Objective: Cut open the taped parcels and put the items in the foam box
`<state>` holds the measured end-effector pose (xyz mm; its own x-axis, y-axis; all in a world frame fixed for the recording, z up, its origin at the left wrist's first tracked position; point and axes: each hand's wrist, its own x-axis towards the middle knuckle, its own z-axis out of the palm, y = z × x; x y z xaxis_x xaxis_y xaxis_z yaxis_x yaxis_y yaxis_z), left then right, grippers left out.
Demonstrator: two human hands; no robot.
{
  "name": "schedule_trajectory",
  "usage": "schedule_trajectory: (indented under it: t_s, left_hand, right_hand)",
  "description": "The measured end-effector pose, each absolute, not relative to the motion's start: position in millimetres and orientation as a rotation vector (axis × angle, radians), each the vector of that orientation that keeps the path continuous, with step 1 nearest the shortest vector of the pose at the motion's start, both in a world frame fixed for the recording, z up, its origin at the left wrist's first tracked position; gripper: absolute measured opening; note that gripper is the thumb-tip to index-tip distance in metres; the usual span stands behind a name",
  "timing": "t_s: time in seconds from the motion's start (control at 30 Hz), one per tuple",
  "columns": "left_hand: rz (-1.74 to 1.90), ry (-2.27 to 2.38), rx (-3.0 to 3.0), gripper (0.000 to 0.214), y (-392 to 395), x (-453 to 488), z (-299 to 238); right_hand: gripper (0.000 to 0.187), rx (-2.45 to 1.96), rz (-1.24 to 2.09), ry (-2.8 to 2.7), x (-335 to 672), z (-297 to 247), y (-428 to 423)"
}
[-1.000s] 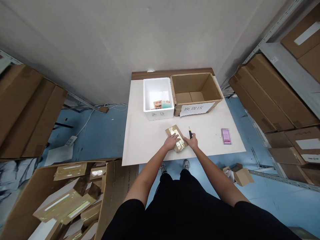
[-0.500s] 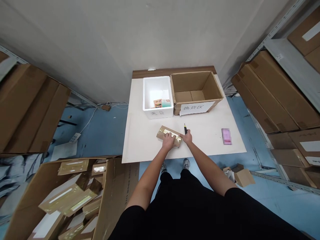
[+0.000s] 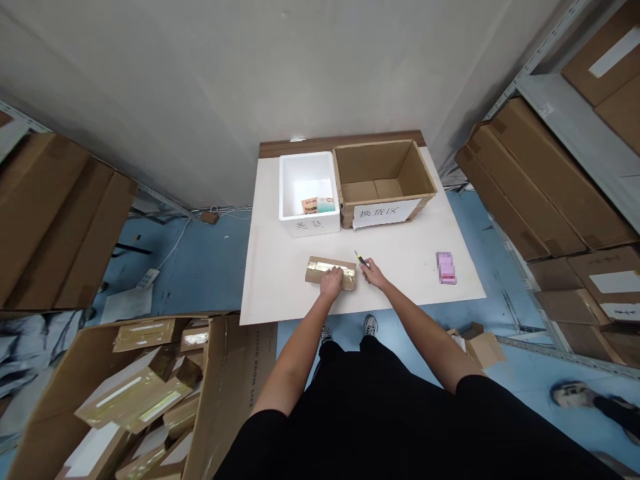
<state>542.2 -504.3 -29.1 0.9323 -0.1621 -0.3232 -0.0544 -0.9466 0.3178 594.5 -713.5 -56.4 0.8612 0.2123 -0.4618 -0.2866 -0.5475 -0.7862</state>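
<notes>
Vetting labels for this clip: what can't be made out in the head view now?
Head view, all items:
Taped parcel: part of its top, covered by the left hand.
Black tool: its rear end, wrapped in the right hand.
Pink item: pixelated; can't tell what it is.
Large open carton: near end, cut off by the bottom edge.
Another person: only feet and some leg show; right edge cuts off the rest.

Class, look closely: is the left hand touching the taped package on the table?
Touching: the head view shows the left hand laid across the taped package, covering part of it.
</notes>
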Motion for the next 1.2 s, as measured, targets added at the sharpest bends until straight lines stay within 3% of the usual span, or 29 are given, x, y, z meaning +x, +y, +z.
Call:
schedule_trajectory:
  t_s: [0.1,0.23,0.43,0.77,1.2]
  left_hand:
    - [-0.528,-0.149,2.801,0.056,-504.2,543.0,-27.1]
    - [-0.542,-0.161,2.822,0.054,-503.7,545.4,-26.7]
    - [-0.565,-0.166,2.827,0.054,-503.0,546.4,-27.7]
    - [-0.595,-0.14,2.833,0.055,-502.7,546.2,-27.9]
    - [-0.616,-0.145,2.802,0.061,-502.6,548.8,-25.5]
  right_hand:
    - [0.034,-2.001,0.808,-0.141,580.5,-53.0,-738.3]
    - [0.032,-2.247,0.969,-0.311,587.0,-48.6,-751.1]
    - [0.047,-2.588,0.895,-0.439,613.9,-50.2,-740.1]
    - [0.052,-2.602,1.026,-0.494,621.4,-51.9,-750.4]
    - [0.063,-2.381,0.609,0.151,548.0,-58.1,-731.8]
